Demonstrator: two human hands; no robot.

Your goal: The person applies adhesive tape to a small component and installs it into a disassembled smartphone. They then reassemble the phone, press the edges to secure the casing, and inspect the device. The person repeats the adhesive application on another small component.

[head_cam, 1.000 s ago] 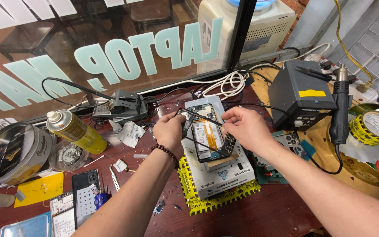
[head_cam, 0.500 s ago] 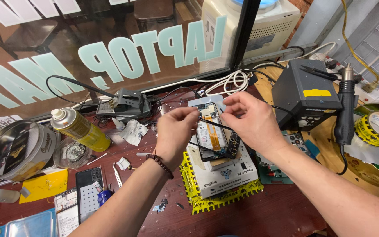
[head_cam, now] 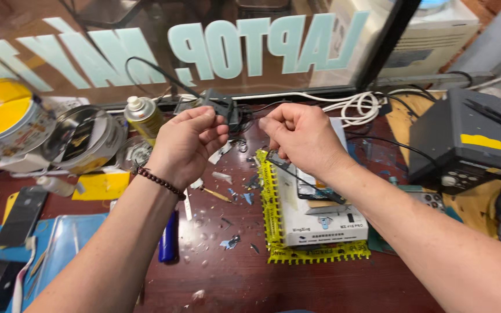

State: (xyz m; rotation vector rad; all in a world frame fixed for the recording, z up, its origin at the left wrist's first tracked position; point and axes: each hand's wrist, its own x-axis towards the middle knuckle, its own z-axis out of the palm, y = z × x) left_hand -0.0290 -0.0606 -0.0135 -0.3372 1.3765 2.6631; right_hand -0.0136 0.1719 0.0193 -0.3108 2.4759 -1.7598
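My left hand (head_cam: 187,145), with a bead bracelet on the wrist, and my right hand (head_cam: 300,136) are raised side by side above the dark red desk. The fingertips of both are pinched; anything between them is too small to see. Below my right hand an opened phone (head_cam: 314,185) lies on a white box (head_cam: 320,223). The box rests on a yellow toothed mat (head_cam: 320,255). A thin black wire (head_cam: 308,182) crosses the phone. Small scraps (head_cam: 230,194) litter the desk between the hands and the mat.
A black adapter (head_cam: 218,107) and a yellow spray can (head_cam: 143,119) stand behind my left hand by the lettered glass. There are tape rolls (head_cam: 4,116) and a round tin (head_cam: 85,139) at the left, a grey soldering station (head_cam: 465,148) at the right, and a blue lighter (head_cam: 169,237) near my left forearm.
Both hands have lifted off the phone and moved up and left of it, fingers still pinched. The view has shifted right to left across the desk.
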